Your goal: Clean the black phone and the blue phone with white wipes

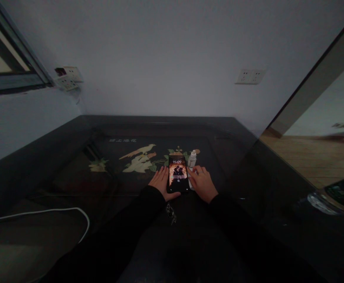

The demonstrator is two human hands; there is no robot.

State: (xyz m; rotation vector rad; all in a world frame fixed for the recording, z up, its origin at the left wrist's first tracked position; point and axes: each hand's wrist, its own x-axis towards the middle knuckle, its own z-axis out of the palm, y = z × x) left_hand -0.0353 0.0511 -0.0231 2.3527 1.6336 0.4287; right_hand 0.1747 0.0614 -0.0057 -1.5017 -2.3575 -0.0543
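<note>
A smartphone [177,173] lies flat on a dark lacquered table [124,184], its screen lit and showing 15:09. My left hand [160,181] rests flat beside the phone's left edge, fingers stretched out, thumb touching the phone's lower corner. My right hand [201,182] lies at the phone's right edge with its fingers loosely curled on a pale cloth or tissue [190,181]. A small white bottle [192,158] stands just beyond the right hand's fingertips. Both arms wear black sleeves.
The table top carries an inlaid bird and leaf picture [139,158]. A bunch of keys [171,214] lies between my forearms. A white cable [42,213] loops at the left. Wall sockets [250,76] and a window frame [9,59] sit above. A doorway opens right.
</note>
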